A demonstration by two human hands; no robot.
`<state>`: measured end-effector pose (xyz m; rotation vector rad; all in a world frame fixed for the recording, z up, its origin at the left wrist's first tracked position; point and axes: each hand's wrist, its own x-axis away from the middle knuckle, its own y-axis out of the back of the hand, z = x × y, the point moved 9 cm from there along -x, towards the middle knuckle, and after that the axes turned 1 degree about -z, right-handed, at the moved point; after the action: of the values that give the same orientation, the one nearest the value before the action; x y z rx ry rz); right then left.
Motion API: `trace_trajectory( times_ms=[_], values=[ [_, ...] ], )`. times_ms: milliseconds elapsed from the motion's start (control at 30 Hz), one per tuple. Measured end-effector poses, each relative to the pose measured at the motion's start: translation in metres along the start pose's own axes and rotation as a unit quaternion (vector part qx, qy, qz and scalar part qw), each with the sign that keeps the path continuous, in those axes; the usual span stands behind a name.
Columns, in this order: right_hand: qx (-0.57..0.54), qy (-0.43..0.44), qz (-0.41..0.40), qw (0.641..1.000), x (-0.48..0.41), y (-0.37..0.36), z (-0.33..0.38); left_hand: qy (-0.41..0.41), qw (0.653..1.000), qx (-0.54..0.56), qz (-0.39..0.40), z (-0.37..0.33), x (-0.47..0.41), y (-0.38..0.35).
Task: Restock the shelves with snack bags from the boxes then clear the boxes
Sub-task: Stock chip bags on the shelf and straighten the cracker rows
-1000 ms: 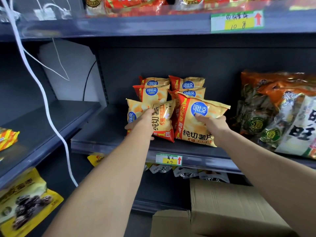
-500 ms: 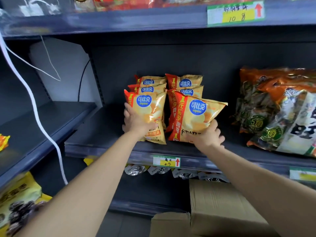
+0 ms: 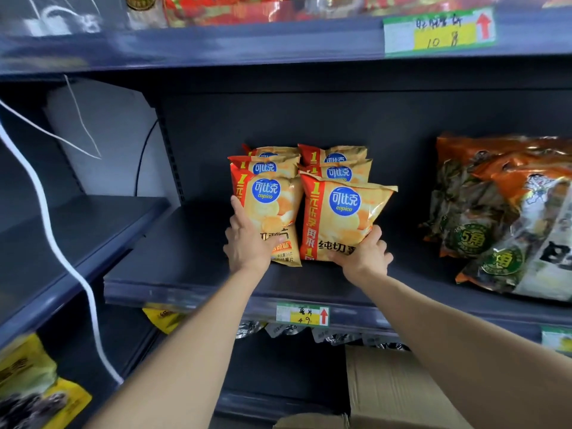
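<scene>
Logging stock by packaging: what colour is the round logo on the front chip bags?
Blue with white lettering, on the yellow-orange chip bags; the head view shows it.

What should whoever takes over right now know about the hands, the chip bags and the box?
Left hand: on the left front chip bag, standing it upright.
Right hand: gripping the bottom of the right front chip bag.
Both bags stand on the middle shelf, in front of two short rows of the same bags.
Done: two rows started.
Left: let go, fetch more bags, then clear the cardboard box below; its contents are not visible.
</scene>
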<state>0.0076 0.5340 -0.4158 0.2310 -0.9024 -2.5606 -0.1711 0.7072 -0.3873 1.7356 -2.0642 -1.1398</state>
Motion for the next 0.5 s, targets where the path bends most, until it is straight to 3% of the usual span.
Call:
trace_trajectory(
  times_ms=[133, 267, 367, 500],
  values=[
    [0.004, -0.015, 0.013, 1.000, 0.002, -0.001, -0.006, 0.008, 0.999, 0.044, 0.002, 0.007, -0.005, -0.008],
    [-0.045, 0.031, -0.030, 0.998, 0.005, 0.012, 0.002, 0.070, 0.995, 0.017, 0.070, 0.020, -0.010, -0.013],
    [-0.095, 0.058, -0.039, 0.993, 0.001, 0.014, 0.012, 0.071, 0.991, 0.026, 0.112, 0.016, -0.012, -0.016],
    [-0.055, 0.037, 0.011, 0.998, -0.013, 0.008, 0.020, 0.049, 0.994, 0.050, 0.080, 0.013, -0.018, -0.016]
  ],
)
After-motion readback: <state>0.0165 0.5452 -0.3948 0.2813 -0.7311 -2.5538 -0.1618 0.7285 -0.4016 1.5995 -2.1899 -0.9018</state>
